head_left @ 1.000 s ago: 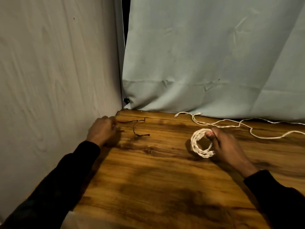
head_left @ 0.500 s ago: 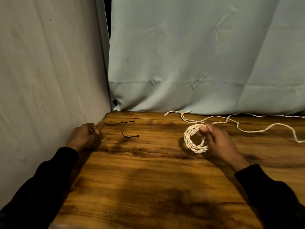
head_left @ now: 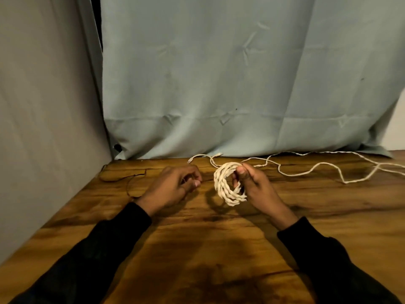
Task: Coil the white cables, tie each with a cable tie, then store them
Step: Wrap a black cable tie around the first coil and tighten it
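Our left hand [head_left: 173,187] has come in from the surface's far-left corner, fingers curled on what may be a tie, just left of the coiled white cable [head_left: 229,184] pinched upright in our right hand [head_left: 254,183].

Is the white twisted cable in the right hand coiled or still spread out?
Coiled. The white twisted cable forms a tight ring of loops pinched by the right hand. No tie shows on it. Another loose white cable lies spread on the wooden table.
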